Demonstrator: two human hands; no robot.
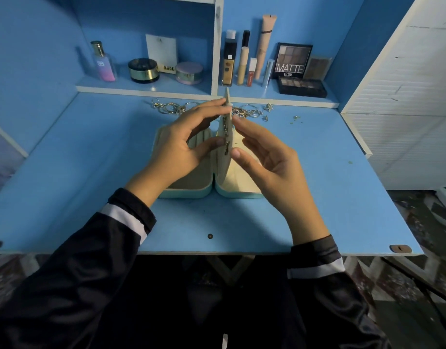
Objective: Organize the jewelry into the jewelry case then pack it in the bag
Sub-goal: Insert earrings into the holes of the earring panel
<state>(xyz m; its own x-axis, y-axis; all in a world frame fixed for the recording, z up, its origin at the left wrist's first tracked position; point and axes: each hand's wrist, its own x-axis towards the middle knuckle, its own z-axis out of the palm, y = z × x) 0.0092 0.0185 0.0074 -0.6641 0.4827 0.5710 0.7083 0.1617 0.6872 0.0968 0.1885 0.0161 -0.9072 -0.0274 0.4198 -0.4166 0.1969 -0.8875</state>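
On the far shelf [166,87] at the left stand a perfume bottle [103,61], a black round jar [143,70], a white card [161,52] and a lilac compact [189,72]. Near the person, a black sleeve [126,217] with a white stripe leads up to the left hand [176,147], which is over the left half of the jewelry case [189,183]. The case lies open flat on the middle of the blue table [78,177], teal outside and cream inside. From its spine a cream flap [227,114] stands upright with small earrings [225,127] pinned down its left face. The left hand holds this flap, forefinger stretched to its top edge and thumb pressed on its left face lower down, with a narrow gap between them. Just beyond the case, at the foot of the shelf, loose jewelry [169,108] lies in a row that runs behind the flap and on to the right. The right hand [264,159] is over the case's right half, palm turned left and fingers loosely spread. Its forefinger and thumb tips touch the flap's right side, but whether they pinch anything there I cannot tell. Further right on the shelf stand a foundation bottle [229,61], several tubes, a MATTE palette [291,60] and a dark palette [302,87] lying flat. A few small pieces [296,118] lie apart on the table, and a white slatted panel [405,122] closes the right side.
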